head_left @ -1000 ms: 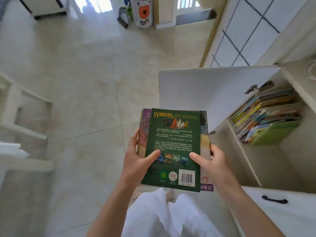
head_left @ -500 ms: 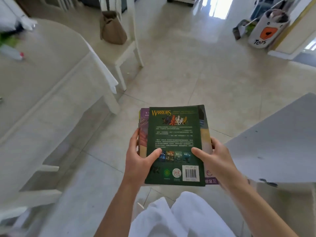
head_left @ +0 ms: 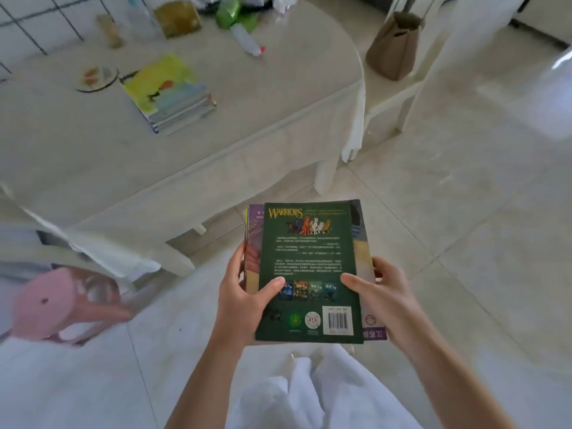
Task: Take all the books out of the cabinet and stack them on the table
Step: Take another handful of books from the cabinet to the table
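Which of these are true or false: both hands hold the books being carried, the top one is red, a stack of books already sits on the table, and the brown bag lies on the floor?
1. Both hands hold the carried books. True: the left hand and right hand grip the bundle.
2. The top book is red. False: the top book is green.
3. A stack already sits on the table. True: the book stack lies on the table.
4. The brown bag lies on the floor. False: the brown bag sits on a white chair.
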